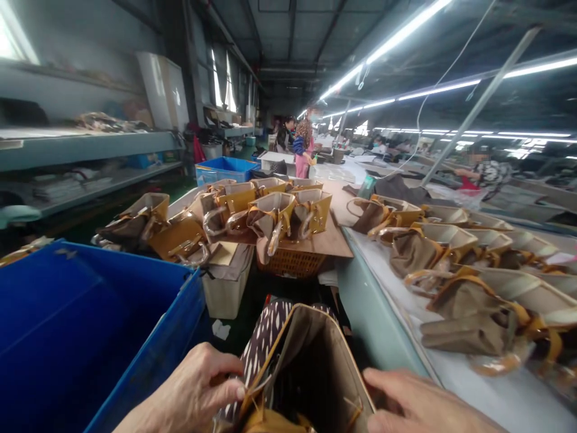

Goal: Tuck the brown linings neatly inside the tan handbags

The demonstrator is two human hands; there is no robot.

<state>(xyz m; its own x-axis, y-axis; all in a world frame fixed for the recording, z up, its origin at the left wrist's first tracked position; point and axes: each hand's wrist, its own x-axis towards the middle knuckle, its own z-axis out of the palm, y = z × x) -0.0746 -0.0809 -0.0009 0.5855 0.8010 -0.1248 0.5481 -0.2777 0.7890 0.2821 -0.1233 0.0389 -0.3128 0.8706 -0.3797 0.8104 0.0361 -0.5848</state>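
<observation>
- Left hand (205, 379) at 9 o'clock of the open bag (333, 361): I see fingers bent, thumb tip against the rim; whether it grips, I cannot tell.
- Right hand (401, 397) at 3 o'clock, fingertips against the opposite edge; its grip is also unclear to me.
- The long table (378, 300) fills 1 to 3 o'clock, its edge hemming in the right hand's side, with rows of tan-trimmed bags (460, 288) on top.
- The big blue bin (130, 255) takes up 9 to 11 o'clock, blocking room beyond the left hand.
- At 12 o'clock, more bags (270, 207) crowd a cardboard sheet (331, 237) above an orange basket (291, 264).
- Pale bin (228, 294) at 11 o'clock; a crumpled white scrap (220, 329) lies just below it.
- My bag sits at 6 o'clock in my view, between the hands, against a dark cloth with white marks (265, 325).
- It gapes upward: brownish lining, dark inside, thin tan edging, mustard-tan piece at the near side.
</observation>
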